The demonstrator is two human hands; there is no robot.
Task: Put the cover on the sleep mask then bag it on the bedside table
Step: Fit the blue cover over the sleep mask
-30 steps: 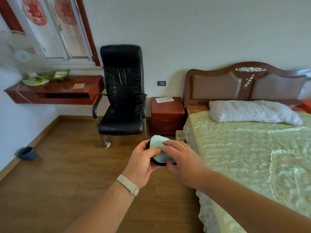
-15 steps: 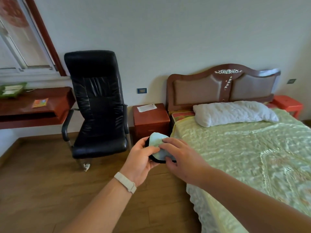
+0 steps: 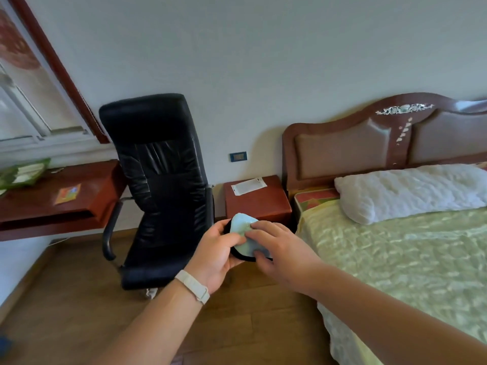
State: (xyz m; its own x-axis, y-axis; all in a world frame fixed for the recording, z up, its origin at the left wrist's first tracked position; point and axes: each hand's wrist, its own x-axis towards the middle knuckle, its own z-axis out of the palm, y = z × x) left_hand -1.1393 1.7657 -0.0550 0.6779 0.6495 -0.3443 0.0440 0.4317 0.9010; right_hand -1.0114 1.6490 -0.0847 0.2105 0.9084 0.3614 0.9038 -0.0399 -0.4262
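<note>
Head view recorded a change of outlook rather than of grip: across the preceding second the camera swung and drew nearer to the bed corner, so that the bedside desk came to stand just beyond the hands, while the hands kept the same hold on the same bundle. Left hand, one, wristband on the wrist, fingers curled shut around the left edge of the sleep mask, of which only a dark rim showed. Right hand, one, fingers bent and pressing down on the pale blue-green cover, thumb under the lower edge; the cover lay over the mask, though whether fully seated could not be told. Mask and cover, one each, were held in the air above the floor, in front of the desk and not touching it. Bag, one, apparently the flat white packet lying on the desk top. Other items: office chair, one; bed, one; pillow, one; wall shelf, one. Judged position in the task: covering near done or in finishing, bagging not yet begun, approach to the desk under way.
</note>
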